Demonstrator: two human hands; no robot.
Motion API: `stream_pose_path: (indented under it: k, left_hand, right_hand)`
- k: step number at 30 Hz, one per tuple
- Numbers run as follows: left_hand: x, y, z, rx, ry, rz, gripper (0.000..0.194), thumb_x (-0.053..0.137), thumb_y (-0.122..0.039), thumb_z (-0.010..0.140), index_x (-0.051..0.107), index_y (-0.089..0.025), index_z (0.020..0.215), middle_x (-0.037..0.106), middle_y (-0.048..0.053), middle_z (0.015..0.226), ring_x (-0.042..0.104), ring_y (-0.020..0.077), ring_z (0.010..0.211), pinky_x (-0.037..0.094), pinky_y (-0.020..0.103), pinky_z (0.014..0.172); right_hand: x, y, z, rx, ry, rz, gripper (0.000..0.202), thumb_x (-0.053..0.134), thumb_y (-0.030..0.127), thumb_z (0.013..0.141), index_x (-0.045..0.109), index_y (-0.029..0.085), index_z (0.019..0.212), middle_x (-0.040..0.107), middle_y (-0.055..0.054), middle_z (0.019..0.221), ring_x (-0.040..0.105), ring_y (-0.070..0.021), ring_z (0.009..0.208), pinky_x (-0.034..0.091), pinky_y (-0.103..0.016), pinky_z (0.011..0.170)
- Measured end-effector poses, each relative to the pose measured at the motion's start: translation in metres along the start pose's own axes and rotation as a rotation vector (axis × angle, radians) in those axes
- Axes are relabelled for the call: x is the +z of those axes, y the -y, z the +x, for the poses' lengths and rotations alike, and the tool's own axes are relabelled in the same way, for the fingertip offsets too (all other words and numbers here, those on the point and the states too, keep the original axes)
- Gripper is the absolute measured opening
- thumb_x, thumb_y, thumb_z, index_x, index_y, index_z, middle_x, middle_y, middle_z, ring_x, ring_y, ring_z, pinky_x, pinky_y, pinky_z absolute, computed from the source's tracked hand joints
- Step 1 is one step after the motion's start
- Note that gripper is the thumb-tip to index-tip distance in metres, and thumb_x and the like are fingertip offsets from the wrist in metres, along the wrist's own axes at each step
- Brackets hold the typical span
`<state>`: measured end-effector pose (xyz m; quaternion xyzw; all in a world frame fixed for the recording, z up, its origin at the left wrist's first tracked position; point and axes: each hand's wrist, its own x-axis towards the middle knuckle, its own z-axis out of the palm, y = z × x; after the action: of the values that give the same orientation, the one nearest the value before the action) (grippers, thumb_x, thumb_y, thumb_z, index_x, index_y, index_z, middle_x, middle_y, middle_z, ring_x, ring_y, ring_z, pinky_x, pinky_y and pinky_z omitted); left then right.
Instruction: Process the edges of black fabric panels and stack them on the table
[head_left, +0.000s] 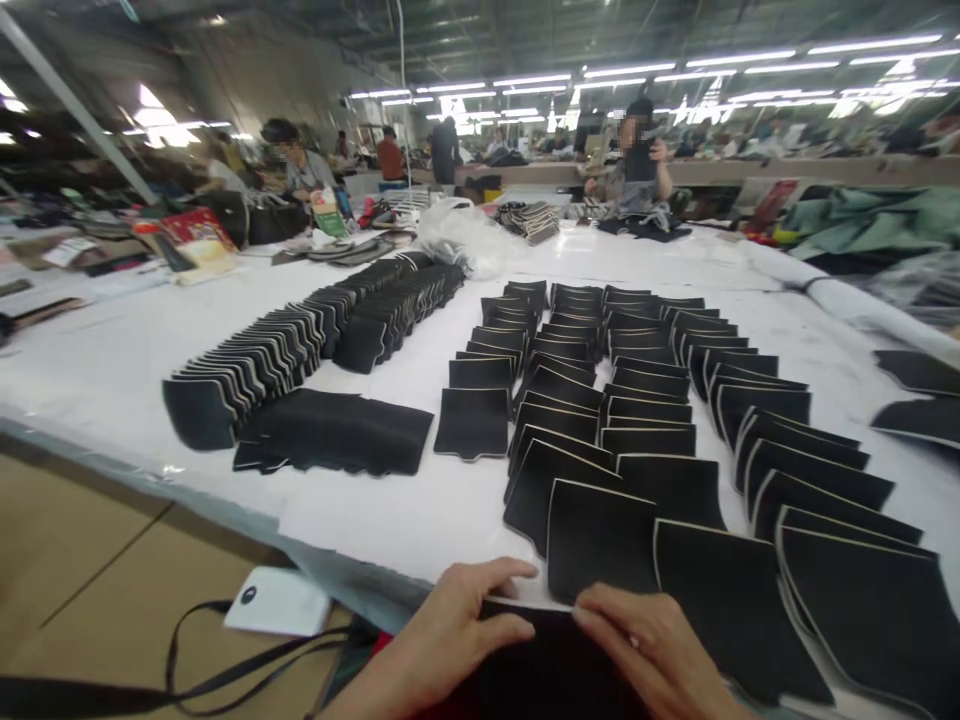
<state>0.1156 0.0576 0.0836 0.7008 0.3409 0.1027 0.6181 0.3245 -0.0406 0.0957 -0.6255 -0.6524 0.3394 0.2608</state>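
Observation:
Both hands are at the bottom of the head view, at the near edge of the white table (360, 520). My left hand (465, 625) grips the upper left corner of a black panel (551, 655) between thumb and fingers. On the panel's upper right corner, my right hand (645, 635) has its thumb and fingers closed. The panel's lower part runs out of the picture. Just beyond the hands, overlapping black panels with pale edges (600, 535) lie in several columns. One panel (471, 420) ends the leftmost of these columns.
Left of the columns lie two long rows of overlapped black pieces (199, 410) and a flat black pile (337, 430). A clear plastic bag (457, 235) sits farther back. A white device with a strap (277, 600) is below the table edge. Other people work beyond.

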Motion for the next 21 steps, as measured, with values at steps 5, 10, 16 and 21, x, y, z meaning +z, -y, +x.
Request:
stream_pose_path:
  k: [5,10,16,21]
  left_hand:
    - [-0.014,0.006,-0.012,-0.117,-0.021,-0.563,0.037,0.077,-0.040,0.072,0.070,-0.012,0.096,0.068,0.004,0.079,0.062,0.0207,0.080,0.046,0.028,0.075]
    - [-0.061,-0.020,-0.023,-0.017,-0.728,0.011,0.034,0.065,-0.051,0.082,0.067,-0.020,0.096,0.063,0.000,0.074,0.059,0.0194,0.068,0.045,0.028,0.062]
    - [-0.119,-0.025,0.020,0.086,-1.383,1.171,0.033,0.044,-0.027,0.097,0.071,-0.014,0.111,0.061,0.013,0.093,0.054,0.0305,0.089,0.045,0.038,0.070]
    - [-0.111,0.002,0.073,0.052,-0.957,1.340,0.041,0.061,-0.036,0.091,0.064,-0.011,0.123,0.061,0.019,0.115,0.055,0.0347,0.101,0.050,0.041,0.076]
  right_hand:
    - [-0.004,0.010,0.015,0.118,-0.132,0.185,0.044,0.041,0.052,0.096,0.060,0.021,0.071,0.055,0.002,0.062,0.054,-0.0137,0.058,0.038,-0.024,0.055]
    - [-0.006,0.024,0.032,0.151,-0.187,0.291,0.032,0.048,0.045,0.095,0.061,0.024,0.115,0.062,0.002,0.075,0.058,-0.0149,0.067,0.042,-0.025,0.061]
    - [-0.008,0.021,0.036,0.100,-0.223,0.170,0.026,0.050,0.038,0.095,0.062,0.022,0.111,0.067,-0.002,0.087,0.061,-0.0170,0.074,0.047,-0.029,0.070]
    - [-0.003,0.005,0.026,0.054,-0.194,-0.126,0.021,0.051,0.022,0.094,0.061,0.019,0.113,0.066,-0.008,0.103,0.063,-0.0233,0.091,0.049,-0.038,0.082]
